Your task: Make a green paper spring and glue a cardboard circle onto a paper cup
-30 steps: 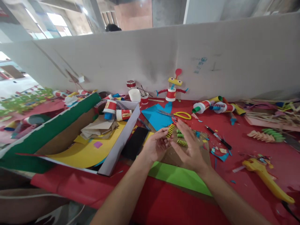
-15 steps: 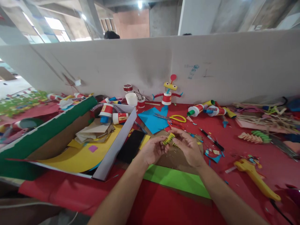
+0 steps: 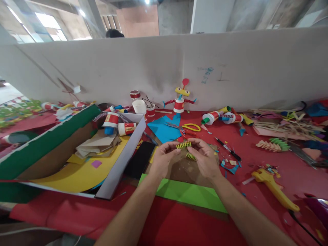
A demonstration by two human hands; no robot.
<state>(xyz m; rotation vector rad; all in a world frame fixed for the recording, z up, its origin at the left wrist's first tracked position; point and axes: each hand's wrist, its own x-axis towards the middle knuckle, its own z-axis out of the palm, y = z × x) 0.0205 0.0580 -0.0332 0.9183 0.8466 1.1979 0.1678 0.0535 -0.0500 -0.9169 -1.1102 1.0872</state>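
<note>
1. Our room to the left ends at the white side wall of the box (image 3: pixel 122 160), with the phone (image 3: pixel 139 159) between it and our left hand (image 3: pixel 162 155).
2. Ahead, the scissors (image 3: pixel 192 127) and blue paper (image 3: pixel 162 131) lie near our fingers; the white partition (image 3: pixel 128 65) stands farther back.
3. To the right, paper scraps and a black pen-like tool (image 3: pixel 233 152) lie near our right hand (image 3: pixel 205 156) – the yellow glue gun (image 3: pixel 276 188) is well apart from it.
4. The widest room for moving is the red table cover (image 3: pixel 181 229) between our forearms.
5. Our forearms rise from the lower edge and slant inward, wrists near the two ends of the green strip (image 3: pixel 187 194).
6. Our hands face each other over the brown board (image 3: pixel 181 174), thumbs toward us, fingers curled.
7. Our left hand grasps the left end of a yellow-and-black paper spring (image 3: pixel 183 145) between thumb and fingers.
8. Our right hand pinches the right end – the spring spans the gap, nearly level.
9. A second paper spring (image 3: pixel 191 156) shows just below the held one, beside our right thumb.
</note>
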